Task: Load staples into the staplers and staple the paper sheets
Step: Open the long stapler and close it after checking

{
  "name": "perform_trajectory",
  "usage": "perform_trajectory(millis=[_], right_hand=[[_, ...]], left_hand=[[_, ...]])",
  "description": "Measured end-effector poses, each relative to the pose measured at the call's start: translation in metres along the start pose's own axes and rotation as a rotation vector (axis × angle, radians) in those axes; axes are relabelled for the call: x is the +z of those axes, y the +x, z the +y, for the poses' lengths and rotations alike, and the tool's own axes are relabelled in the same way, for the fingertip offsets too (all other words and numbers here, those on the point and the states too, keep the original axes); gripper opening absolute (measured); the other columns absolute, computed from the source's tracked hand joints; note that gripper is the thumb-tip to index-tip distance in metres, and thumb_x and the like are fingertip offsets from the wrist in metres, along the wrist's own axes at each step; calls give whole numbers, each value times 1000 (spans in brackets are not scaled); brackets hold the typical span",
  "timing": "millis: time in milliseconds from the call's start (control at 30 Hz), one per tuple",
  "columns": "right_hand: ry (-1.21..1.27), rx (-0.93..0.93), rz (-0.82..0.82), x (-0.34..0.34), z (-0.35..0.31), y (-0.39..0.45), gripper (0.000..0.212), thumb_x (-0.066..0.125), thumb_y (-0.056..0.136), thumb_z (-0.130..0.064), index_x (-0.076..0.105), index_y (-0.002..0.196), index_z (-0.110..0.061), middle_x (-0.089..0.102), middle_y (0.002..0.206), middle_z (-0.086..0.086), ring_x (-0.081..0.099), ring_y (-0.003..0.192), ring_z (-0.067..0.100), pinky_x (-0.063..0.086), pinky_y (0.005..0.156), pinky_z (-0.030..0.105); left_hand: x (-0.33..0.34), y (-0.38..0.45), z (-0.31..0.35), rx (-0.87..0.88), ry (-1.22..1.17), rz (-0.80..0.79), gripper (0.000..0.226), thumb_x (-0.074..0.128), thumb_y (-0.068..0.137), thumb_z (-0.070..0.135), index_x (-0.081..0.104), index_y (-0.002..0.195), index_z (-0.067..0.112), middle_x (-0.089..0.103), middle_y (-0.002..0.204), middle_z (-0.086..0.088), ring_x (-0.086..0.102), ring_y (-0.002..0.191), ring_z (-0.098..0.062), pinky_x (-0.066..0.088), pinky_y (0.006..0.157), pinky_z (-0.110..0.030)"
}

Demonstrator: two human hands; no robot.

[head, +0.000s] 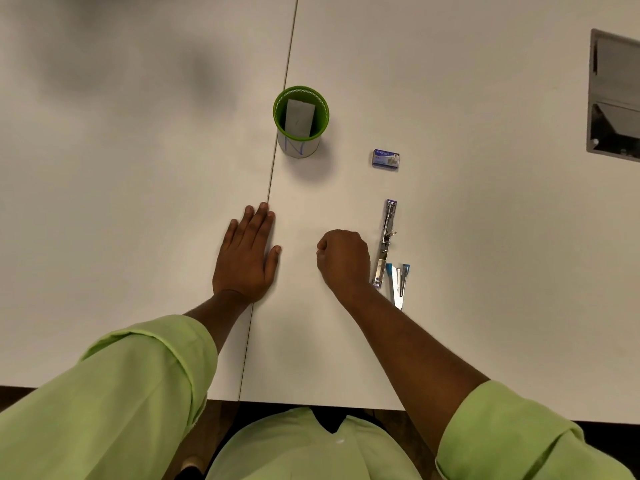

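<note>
My left hand [247, 258] lies flat on the white table [485, 237], fingers straight, beside the seam between two tabletops. My right hand [343, 259] rests on the table in a fist and holds nothing that I can see. Just right of it lies a purple stapler [386, 242] swung fully open, its metal rail stretched out away from me. A second, blue stapler [399, 284] lies beside it, nearer to me, also opened. A small purple box of staples [385, 159] sits further back. A green cup [300, 121] holds folded paper sheets [299, 118].
A seam [277, 150] runs between the two tabletops from the far edge to the near edge. At the far right a recessed metal-framed opening [613, 98] is set into the table. The near table edge [311, 405] is at my body.
</note>
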State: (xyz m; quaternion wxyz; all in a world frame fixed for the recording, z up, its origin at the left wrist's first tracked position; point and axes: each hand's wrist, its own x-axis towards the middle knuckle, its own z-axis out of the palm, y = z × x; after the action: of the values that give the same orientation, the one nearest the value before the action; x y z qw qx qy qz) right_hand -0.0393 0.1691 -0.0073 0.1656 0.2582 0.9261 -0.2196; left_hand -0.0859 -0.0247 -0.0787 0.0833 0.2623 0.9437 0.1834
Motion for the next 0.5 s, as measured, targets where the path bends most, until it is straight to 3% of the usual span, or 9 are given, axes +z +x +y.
perform_trajectory(millis=[133, 333, 500], right_hand=[[-19, -65, 5, 2, 3, -3, 16, 58, 92, -11, 73, 96, -15, 69, 98, 5, 65, 92, 24, 43, 73, 28], [-6, -152, 4, 7, 10, -10, 11, 57, 91, 2, 65, 95, -5, 57, 105, 10, 66, 91, 25, 56, 77, 39], [-1, -252, 65, 12, 12, -14, 11, 61, 90, 2, 67, 92, -6, 62, 99, 10, 64, 84, 25, 52, 73, 35]], left_hand=[[0, -1, 0, 2, 7, 1, 65, 36, 102, 40, 18, 161, 18, 11, 170, 2, 6, 157, -18, 12, 127, -43], [1, 0, 0, 4, 15, 1, 65, 36, 103, 41, 17, 161, 18, 11, 170, 2, 5, 157, -18, 12, 127, -43], [1, -1, -1, 8, 18, -1, 65, 35, 103, 42, 17, 161, 18, 10, 170, 2, 5, 157, -18, 11, 127, -42]])
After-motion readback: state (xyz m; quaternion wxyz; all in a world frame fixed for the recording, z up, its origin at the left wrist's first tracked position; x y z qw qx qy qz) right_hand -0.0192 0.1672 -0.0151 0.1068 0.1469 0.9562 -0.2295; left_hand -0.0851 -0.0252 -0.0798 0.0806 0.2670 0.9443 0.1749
